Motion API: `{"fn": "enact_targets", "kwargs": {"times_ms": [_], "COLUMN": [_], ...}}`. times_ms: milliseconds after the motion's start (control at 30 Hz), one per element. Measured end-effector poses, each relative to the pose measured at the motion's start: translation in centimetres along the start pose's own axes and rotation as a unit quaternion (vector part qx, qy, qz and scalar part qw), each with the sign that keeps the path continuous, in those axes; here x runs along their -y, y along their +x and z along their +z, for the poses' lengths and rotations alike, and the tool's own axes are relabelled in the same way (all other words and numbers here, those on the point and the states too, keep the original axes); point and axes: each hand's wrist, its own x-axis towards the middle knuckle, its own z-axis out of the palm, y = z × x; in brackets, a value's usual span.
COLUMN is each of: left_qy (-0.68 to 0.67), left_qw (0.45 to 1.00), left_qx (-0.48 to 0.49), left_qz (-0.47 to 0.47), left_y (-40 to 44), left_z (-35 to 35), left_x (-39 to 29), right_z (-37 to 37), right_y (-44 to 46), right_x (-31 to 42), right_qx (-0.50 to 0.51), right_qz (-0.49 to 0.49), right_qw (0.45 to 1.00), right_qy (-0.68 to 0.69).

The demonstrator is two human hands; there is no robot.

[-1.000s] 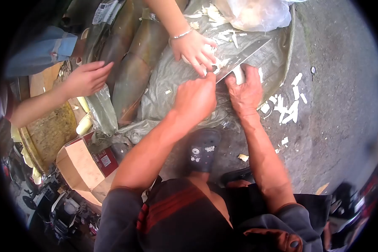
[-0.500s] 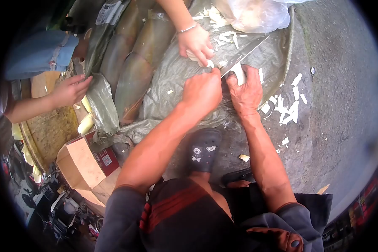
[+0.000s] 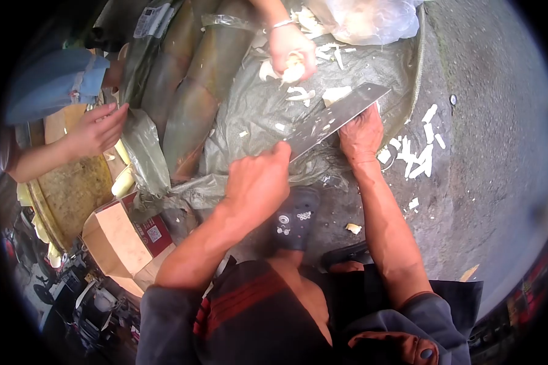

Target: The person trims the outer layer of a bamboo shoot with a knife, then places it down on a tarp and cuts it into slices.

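Left hand (image 3: 259,182): fingers clamped on a broad knife (image 3: 338,121), blade slanting toward the sheet's (image 3: 399,70) right edge. Right hand (image 3: 360,137): fingers partly blade-hidden, grip indeterminable. Pale piece (image 3: 337,94): beyond blade.

Grey cleaver (image 3: 338,121); white scraps (image 3: 430,114); red-striped dark garment (image 3: 249,310).

I'm getting smooth, dull-sheened metal on the wide silver-grey rectangular cleaver blade (image 3: 341,117). The grey-green woven plastic sheeting (image 3: 393,68) is wrinkly, bit shiny; the translucent white plastic bag (image 3: 377,23) is properly glossy. Open brown cardboard box (image 3: 119,237): matt. Grey ground (image 3: 487,134): rough. Yellowish-brown board (image 3: 73,191): scuffed wood maybe, too blurry to swear.
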Motion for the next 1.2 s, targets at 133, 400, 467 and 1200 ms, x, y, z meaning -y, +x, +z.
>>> {"fn": "enact_targets", "kwargs": {"times_ms": [133,400,467,1200], "left_qy": [-0.009,-0.015,-0.023,-0.007], "left_qw": [1.0,0.999,0.999,1.0], "left_qx": [0.015,-0.042,-0.038,0.003], "left_qz": [-0.018,0.008,0.005,0.012], "left_y": [2.5,9.9,10.1,4.4], "left_z": [0.2,2.3,2.4,0.9], "left_x": [-1.2,-2.1,-2.0,-2.3], "right_z": [0.1,0.6,0.7,-0.1], "right_y": [0.1,-0.4,-0.5,-0.1], "right_x": [0.3,0.4,-0.1,-0.2], "right_qx": [-0.009,-0.041,-0.036,0.009], "right_qz": [-0.03,-0.095,-0.092,-0.026], "right_qw": [0.999,0.994,0.994,1.0], "right_qy": [0.012,-0.047,-0.049,-0.005]}}
